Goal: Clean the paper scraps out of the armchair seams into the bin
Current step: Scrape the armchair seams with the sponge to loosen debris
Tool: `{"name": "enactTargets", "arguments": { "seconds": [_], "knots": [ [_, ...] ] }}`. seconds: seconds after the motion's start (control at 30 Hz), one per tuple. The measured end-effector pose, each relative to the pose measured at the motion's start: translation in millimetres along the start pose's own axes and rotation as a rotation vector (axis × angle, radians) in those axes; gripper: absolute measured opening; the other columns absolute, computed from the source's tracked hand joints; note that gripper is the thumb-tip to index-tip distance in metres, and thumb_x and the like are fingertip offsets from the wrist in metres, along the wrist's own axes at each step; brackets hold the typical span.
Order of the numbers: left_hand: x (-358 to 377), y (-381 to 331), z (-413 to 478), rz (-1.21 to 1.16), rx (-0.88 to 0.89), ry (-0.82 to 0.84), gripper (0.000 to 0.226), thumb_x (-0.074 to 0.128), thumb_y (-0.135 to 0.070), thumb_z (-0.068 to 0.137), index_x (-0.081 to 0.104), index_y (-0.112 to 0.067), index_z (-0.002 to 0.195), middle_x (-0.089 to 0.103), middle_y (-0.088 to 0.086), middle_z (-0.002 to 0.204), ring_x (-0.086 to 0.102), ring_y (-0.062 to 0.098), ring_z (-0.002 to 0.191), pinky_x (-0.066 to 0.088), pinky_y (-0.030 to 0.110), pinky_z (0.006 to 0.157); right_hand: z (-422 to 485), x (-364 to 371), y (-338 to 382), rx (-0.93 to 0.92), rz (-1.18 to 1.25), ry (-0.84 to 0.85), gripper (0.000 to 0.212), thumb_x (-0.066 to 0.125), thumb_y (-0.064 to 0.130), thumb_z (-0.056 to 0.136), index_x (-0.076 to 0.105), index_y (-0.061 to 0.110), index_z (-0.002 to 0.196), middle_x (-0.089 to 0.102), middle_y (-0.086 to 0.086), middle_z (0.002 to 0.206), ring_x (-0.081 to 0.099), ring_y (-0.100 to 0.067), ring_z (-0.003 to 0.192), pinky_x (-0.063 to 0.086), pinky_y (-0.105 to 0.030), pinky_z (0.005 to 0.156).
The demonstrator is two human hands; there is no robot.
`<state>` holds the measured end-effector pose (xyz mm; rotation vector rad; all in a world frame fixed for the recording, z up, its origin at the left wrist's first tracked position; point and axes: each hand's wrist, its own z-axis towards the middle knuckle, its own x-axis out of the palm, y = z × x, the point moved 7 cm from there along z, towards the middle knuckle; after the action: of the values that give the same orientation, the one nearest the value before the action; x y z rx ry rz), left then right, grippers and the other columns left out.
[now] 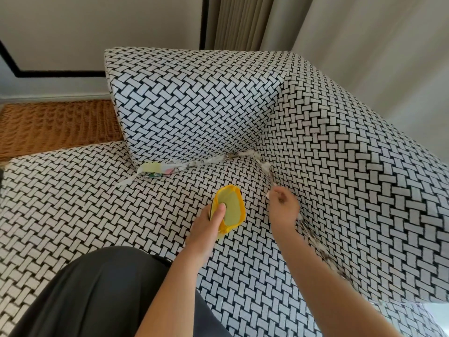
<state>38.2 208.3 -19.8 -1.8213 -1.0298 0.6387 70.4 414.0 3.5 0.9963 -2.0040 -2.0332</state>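
Paper scraps (184, 164) lie packed along the armchair's (340, 147) seams: a crumpled run in the crease under the back cushion (194, 105), white with pale yellow and a few coloured bits at its left end, and a thinner, greyer line in the seam (313, 235) where the seat meets the right arm of the chair. The right hand (283, 207) sits at that side seam, fingers curled and pinched together at the crease; it seems to close on a small white scrap, though the piece itself is too small to be sure of. The left hand (206, 229) grips a small yellow bin (229, 210), thumb hooked over its rim, mouth tilted toward the right hand and held just beside it, above the seat.

The step in hand looks like plucking scraps from the side seam. It would go best if the fingers press the cushion fabric aside to open the crease, draw each piece out slowly so the thin paper does not tear, and keep the bin close so nothing drops back.

The upholstery is a coarse black-and-white basket-weave cloth over soft, blocky cushions. The bin looks like smooth plastic with a rounded lip. A woven wicker surface (58, 125) shows beyond the seat at left.
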Motion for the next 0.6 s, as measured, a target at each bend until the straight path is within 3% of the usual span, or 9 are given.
{"name": "enactTargets", "arguments": {
  "seconds": [0.1, 0.17, 0.27, 0.33, 0.4, 0.5, 0.53, 0.6],
  "knots": [
    [1, 0, 0, -0.017, 0.008, 0.005, 0.063, 0.034, -0.062, 0.087, 0.038, -0.023, 0.136, 0.047, 0.002, 0.127, 0.048, 0.016, 0.112, 0.04, 0.024, 0.082, -37, -3, 12, 0.147, 0.352, 0.068, 0.007, 0.06, 0.008, 0.087, 0.061, 0.015, 0.089, 0.06, 0.002, 0.071, 0.047, -0.007, 0.058, 0.044, -0.019, 0.06],
    [1, -2, -1, -0.005, 0.025, 0.002, 0.07, 0.033, -0.067, 0.083, 0.038, -0.022, 0.136, 0.049, 0.002, 0.125, 0.05, 0.016, 0.11, 0.041, 0.024, 0.081, -59, -4, 42, -0.011, 0.37, 0.13, 0.009, 0.061, 0.008, 0.086, 0.061, 0.016, 0.082, 0.062, 0.002, 0.07, 0.054, -0.007, 0.06, 0.047, -0.017, 0.062],
    [2, -3, -1, 0.013, 0.052, -0.005, 0.101, 0.034, -0.092, 0.059, 0.041, -0.027, 0.135, 0.053, -0.001, 0.128, 0.051, 0.017, 0.115, 0.041, 0.039, 0.1, -81, 7, 84, -0.323, 0.25, 0.238, 0.009, 0.064, 0.007, 0.084, 0.063, 0.015, 0.081, 0.065, 0.005, 0.073, 0.061, -0.005, 0.069, 0.051, -0.016, 0.066],
    [3, -2, 0, -0.001, 0.065, 0.002, 0.098, 0.031, -0.094, 0.057, 0.045, -0.032, 0.131, 0.055, -0.003, 0.126, 0.052, 0.015, 0.115, 0.041, 0.043, 0.102, -92, 21, 95, -0.511, 0.045, 0.337, 0.011, 0.064, 0.007, 0.083, 0.063, 0.018, 0.08, 0.063, 0.013, 0.077, 0.056, 0.0, 0.07, 0.045, -0.013, 0.063],
    [3, -5, -2, -0.024, 0.065, 0.016, 0.086, 0.03, -0.088, 0.068, 0.045, -0.03, 0.13, 0.053, -0.004, 0.125, 0.051, 0.013, 0.114, 0.042, 0.034, 0.095, -92, 22, 91, -0.592, -0.042, 0.316, 0.011, 0.06, 0.008, 0.086, 0.064, 0.018, 0.083, 0.061, 0.011, 0.087, 0.053, 0.005, 0.076, 0.04, -0.009, 0.063],
    [1, -2, 0, -0.01, 0.039, 0.013, 0.069, 0.023, -0.071, 0.085, 0.04, -0.025, 0.133, 0.046, -0.002, 0.122, 0.045, 0.014, 0.111, 0.035, 0.028, 0.085, -62, 1, 43, -0.332, -0.037, 0.082, 0.018, 0.047, 0.01, 0.094, 0.062, 0.012, 0.103, 0.052, -0.002, 0.114, 0.049, 0.015, 0.085, 0.041, -0.005, 0.069],
    [1, 0, 0, -0.003, 0.034, 0.011, 0.065, 0.023, -0.068, 0.088, 0.038, -0.024, 0.134, 0.044, -0.002, 0.121, 0.043, 0.015, 0.11, 0.033, 0.029, 0.085, -52, -4, 22, -0.225, -0.106, 0.028, 0.022, 0.044, 0.011, 0.095, 0.059, 0.013, 0.111, 0.048, -0.003, 0.124, 0.051, 0.01, 0.095, 0.042, -0.008, 0.076],
    [1, -1, 1, 0.004, 0.034, 0.011, 0.057, 0.022, -0.06, 0.093, 0.036, -0.023, 0.135, 0.042, -0.003, 0.12, 0.041, 0.014, 0.11, 0.031, 0.03, 0.087, -42, -4, 0, -0.218, -0.327, -0.009, 0.031, 0.042, 0.012, 0.095, 0.052, 0.013, 0.125, 0.04, -0.005, 0.137, 0.052, -0.012, 0.111, 0.045, -0.023, 0.084]
  ]
}}
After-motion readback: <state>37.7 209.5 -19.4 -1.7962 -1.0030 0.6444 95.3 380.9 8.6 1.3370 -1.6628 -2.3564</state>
